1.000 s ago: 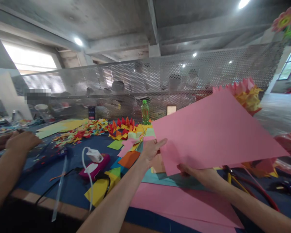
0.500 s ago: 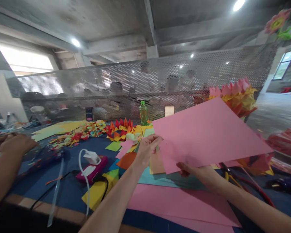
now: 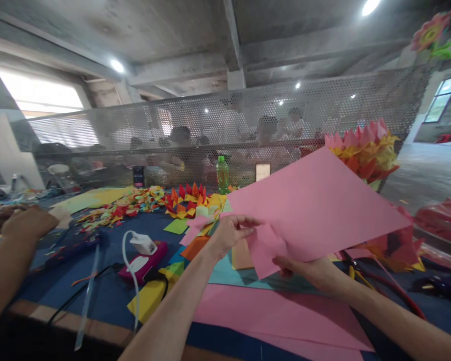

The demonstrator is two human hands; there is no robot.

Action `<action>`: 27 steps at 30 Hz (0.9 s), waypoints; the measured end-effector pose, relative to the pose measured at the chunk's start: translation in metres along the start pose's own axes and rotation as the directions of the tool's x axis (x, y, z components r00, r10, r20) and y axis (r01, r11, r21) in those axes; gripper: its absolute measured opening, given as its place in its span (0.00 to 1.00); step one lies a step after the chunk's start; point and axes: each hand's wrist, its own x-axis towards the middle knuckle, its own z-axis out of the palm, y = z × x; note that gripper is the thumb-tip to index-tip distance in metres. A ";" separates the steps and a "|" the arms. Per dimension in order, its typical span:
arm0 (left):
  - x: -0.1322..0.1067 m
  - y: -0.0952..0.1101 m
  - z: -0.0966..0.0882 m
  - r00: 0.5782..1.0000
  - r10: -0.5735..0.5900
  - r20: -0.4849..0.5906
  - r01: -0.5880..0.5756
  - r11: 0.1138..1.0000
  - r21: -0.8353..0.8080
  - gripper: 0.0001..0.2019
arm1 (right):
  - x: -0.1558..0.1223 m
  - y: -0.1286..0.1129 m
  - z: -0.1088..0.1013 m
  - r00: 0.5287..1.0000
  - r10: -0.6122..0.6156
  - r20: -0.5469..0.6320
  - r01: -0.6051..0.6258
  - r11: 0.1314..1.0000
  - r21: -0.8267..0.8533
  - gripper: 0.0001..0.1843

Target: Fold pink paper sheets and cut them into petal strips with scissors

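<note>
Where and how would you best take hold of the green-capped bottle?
Probably by the upper body of the green-capped bottle, just below its cap, with fingers coming down from above. It stands upright with its cap on top; the perforated panel is behind it, and folded red paper pieces sit left of its base.
</note>
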 end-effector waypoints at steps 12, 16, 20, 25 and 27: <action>0.002 -0.001 0.003 0.993 0.051 -0.107 -0.027 0.977 0.211 0.03 | -0.001 -0.002 0.001 0.998 0.054 -0.015 -0.054 0.998 0.011 0.18; 0.005 0.001 0.000 0.977 0.061 -0.206 -0.059 0.998 0.012 0.06 | 0.005 0.005 -0.001 0.998 -0.054 -0.013 0.055 0.996 0.073 0.20; 0.007 0.005 -0.018 0.839 -0.057 -0.542 -0.180 0.910 -0.374 0.13 | 0.009 0.009 -0.004 0.995 -0.089 -0.051 0.094 0.991 0.099 0.21; 0.005 0.008 -0.016 0.832 -0.402 -0.382 0.115 0.799 -0.590 0.24 | 0.010 0.009 -0.006 0.994 -0.105 -0.028 0.108 0.981 0.163 0.20; 0.002 0.009 0.002 0.906 -0.378 -0.189 0.202 0.780 -0.592 0.21 | 0.010 0.009 -0.005 0.996 -0.085 -0.034 0.090 0.983 0.158 0.20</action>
